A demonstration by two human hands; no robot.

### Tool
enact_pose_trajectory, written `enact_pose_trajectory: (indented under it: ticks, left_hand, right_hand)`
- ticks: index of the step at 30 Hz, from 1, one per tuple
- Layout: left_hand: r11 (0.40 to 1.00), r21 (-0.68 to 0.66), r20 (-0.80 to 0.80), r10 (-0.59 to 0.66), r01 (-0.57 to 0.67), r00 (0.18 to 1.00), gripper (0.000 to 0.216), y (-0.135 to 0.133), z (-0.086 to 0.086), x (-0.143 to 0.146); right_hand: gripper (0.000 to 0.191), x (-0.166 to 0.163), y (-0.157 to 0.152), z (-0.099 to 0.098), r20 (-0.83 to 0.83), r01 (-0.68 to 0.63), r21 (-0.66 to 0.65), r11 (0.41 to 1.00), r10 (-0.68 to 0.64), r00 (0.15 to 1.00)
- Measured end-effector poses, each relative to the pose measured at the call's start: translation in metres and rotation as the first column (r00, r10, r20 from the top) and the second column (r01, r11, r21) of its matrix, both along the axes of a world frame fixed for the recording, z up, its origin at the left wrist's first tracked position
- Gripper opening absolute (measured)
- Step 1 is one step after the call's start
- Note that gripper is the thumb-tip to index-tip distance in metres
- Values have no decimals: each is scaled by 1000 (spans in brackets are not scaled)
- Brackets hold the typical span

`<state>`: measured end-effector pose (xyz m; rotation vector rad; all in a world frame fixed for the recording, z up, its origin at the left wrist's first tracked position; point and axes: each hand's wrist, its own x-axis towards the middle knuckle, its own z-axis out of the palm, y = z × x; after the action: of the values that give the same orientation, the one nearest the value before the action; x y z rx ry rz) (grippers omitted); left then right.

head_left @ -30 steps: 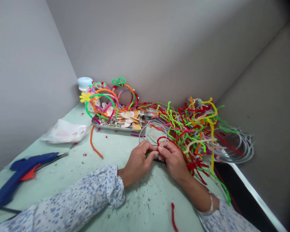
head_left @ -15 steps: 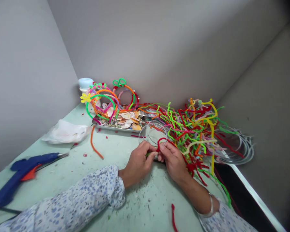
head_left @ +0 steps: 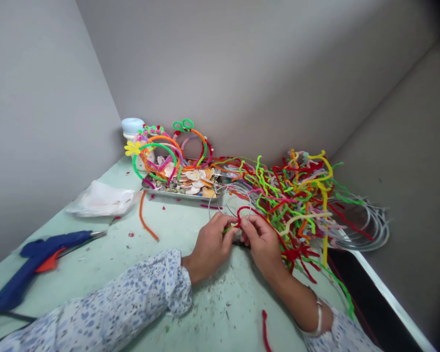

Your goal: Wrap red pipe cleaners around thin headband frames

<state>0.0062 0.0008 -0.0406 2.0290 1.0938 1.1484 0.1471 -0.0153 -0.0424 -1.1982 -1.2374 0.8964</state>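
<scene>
A red pipe cleaner (head_left: 246, 211) is pinched between both hands at table centre, just in front of the tangled pile of pipe cleaners (head_left: 297, 195). The left hand (head_left: 210, 244) is closed, thumb and forefinger clamped on the wire where a green bit shows; the right hand (head_left: 262, 242) is likewise closed, fingertips nipped on the red strand, which is looped up over a thin clear headband (head_left: 220, 195) held at the same spot. Both wrists are rested on the green table (head_left: 106, 259). A metal tray (head_left: 176, 193) of shells is seen behind, with finished headbands (head_left: 161, 149) stood in it. A blue glue gun (head_left: 33, 259) is laid well apart at far left, a plastic bag (head_left: 100, 199) beyond it. A stack of bare headbands (head_left: 370, 227) is lodged at the right of the pile.
</scene>
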Motion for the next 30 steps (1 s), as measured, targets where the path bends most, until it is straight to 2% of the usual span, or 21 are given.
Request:
enact_pose_trajectory:
  ticks: [4,6,12,16,19,25,30]
  left_hand:
    - [1000,26,4,-3,3,1000,15,1,-1,0]
    - [999,34,8,-1,1,1000,16,2,-2,0]
    - [998,52,-41,29,-27,999,15,3,-1,-2]
    - [998,53,-106,-25,31,994,18,0,1,-3]
    - [997,52,-124,-53,60,991,18,-2,3,-3]
    - [999,28,-151,-31,36,988,16,0,2,-2]
    - [999,28,-158,-32,37,987,15,2,1,-3]
  right_hand:
    - [23,1,0,-2,-12,137,47,989,-137,991]
    - [23,2,-1,-3,24,156,92,983,-159,987]
    - [30,3,-3,-6,338,128,135,983,-167,926]
    - [27,4,-1,-5,484,86,153,985,-151,862]
    - [27,5,-1,-7,486,43,157,987,-115,866]
    - [27,5,-5,-11,462,-93,218,971,-19,887]
    - [20,5,-5,-5,481,-133,356,925,-60,874]
